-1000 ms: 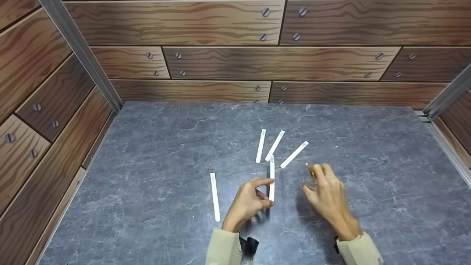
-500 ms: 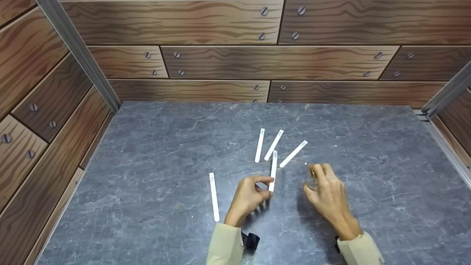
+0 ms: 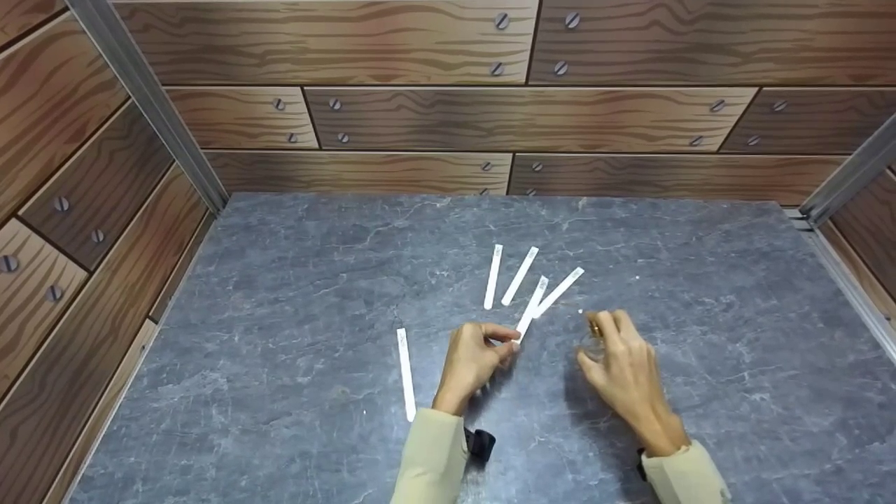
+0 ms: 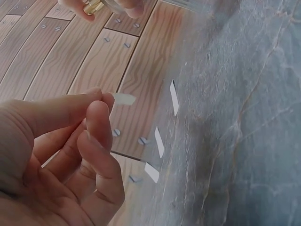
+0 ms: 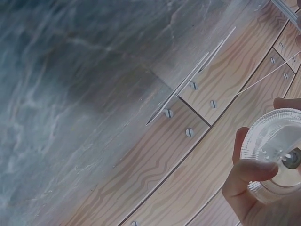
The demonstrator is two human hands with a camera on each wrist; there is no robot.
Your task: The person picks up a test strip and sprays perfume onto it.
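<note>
Fingers (image 5: 249, 172) gripping clear round bottle (image 5: 277, 141), white strips (image 5: 188, 87) on grey slab (image 5: 70, 94), wood-grain wall (image 5: 188, 179)

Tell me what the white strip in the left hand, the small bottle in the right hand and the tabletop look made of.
Held strip: thin, matte white, probably paper or card; faint print near its tip. Bottle: clear, ribbed glass or hard plastic, seen through, with a gold metal-looking collar. Tabletop: grey with pale veins, like slate or marble, possibly a printed laminate.

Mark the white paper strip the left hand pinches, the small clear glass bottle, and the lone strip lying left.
white paper strip (image 3: 530, 308), head view, mid-length
small clear glass bottle (image 5: 275, 150), right wrist view, ribbed base
lone white strip (image 3: 405, 373), head view, mid-length
</note>
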